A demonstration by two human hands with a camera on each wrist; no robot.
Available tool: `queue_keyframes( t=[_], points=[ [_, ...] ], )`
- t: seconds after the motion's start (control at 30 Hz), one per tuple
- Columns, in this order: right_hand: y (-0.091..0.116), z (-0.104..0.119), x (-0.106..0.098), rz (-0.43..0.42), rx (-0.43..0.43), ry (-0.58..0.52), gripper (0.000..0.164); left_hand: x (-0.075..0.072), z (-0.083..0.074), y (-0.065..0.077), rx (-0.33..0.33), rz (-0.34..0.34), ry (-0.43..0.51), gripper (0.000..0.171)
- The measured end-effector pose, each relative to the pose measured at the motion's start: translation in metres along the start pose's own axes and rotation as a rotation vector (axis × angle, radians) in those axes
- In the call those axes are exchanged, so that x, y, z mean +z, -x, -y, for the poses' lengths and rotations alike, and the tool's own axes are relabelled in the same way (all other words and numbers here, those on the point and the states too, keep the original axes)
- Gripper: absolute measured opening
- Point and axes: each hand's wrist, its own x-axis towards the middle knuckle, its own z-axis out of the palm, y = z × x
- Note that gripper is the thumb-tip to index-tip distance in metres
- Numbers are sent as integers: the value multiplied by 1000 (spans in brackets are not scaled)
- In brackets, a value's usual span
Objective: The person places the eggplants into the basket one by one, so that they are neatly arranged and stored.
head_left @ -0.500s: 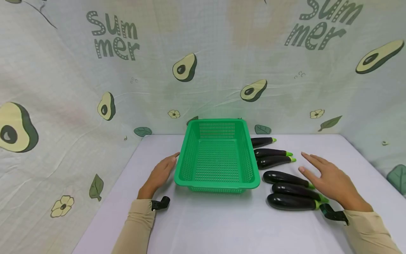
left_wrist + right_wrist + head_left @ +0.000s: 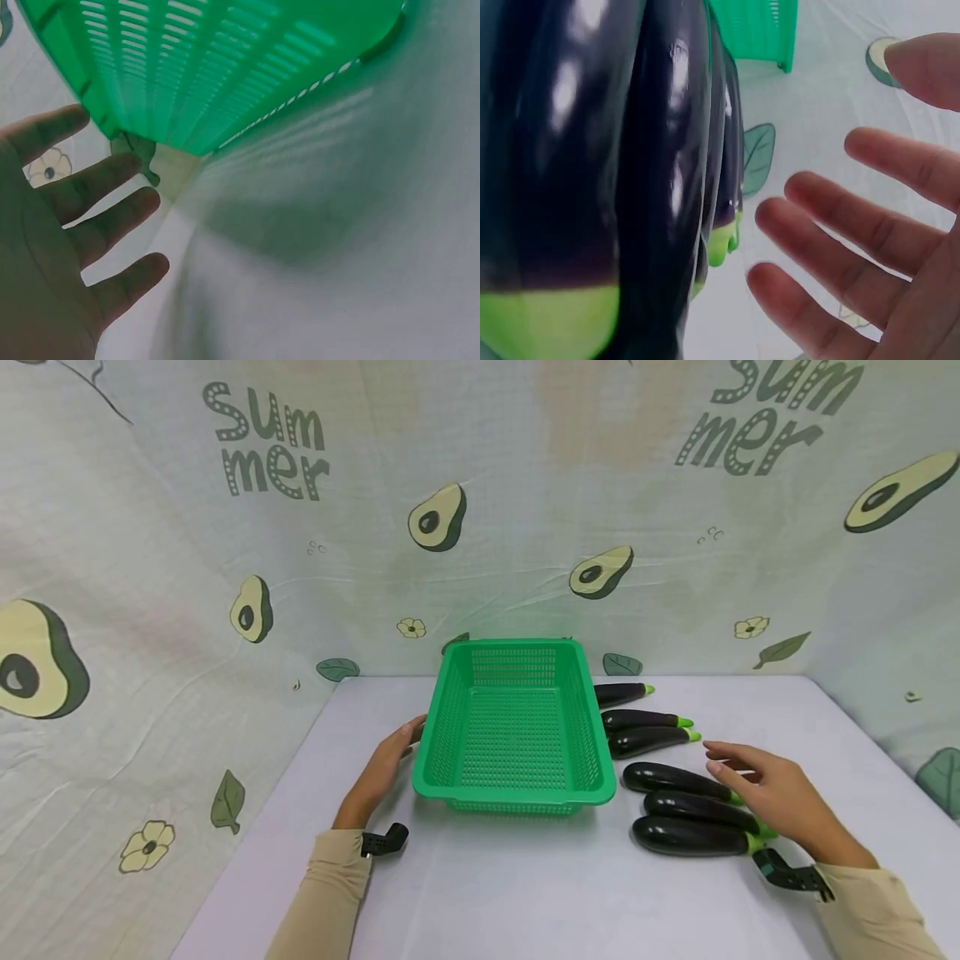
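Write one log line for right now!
left grip: beside basket, holding nothing | right grip: near eggplants, holding nothing | basket: empty | eggplants: on table

- basket (image 2: 513, 796) hogs the middle of the table (image 2: 517, 893), but its top's wide open, plenty of room to reach in from above
- near side's roomy too
- eggplants (image 2: 690, 837) crowd its right side, just a slim gap between front and back bunches
- curtain (image 2: 510, 602) blocks the back

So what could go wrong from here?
The three near eggplants lie close together, so if the right hand grabs one, it might nudge the others. Their rounded, glossy skins could slip or roll. The green basket hides part of the farthest eggplant in the head view; lifting that one may catch the rim.
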Motion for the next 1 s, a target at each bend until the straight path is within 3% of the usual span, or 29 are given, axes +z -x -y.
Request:
queue_keyframes(
  t=[0.4,0.57,0.83,1.0],
  points=[
    [15,11,5,-10,14,-46,29,15,0,-1,-28,-50,176,61],
    [19,14,6,-14,-6,-91,28,20,3,-2,-26,-74,170,60],
    [21,19,5,118,73,-127,25,24,7,2,-41,-23,221,60],
    [23,18,5,157,65,-116,20,26,9,5,-37,-13,245,57]
  ],
)
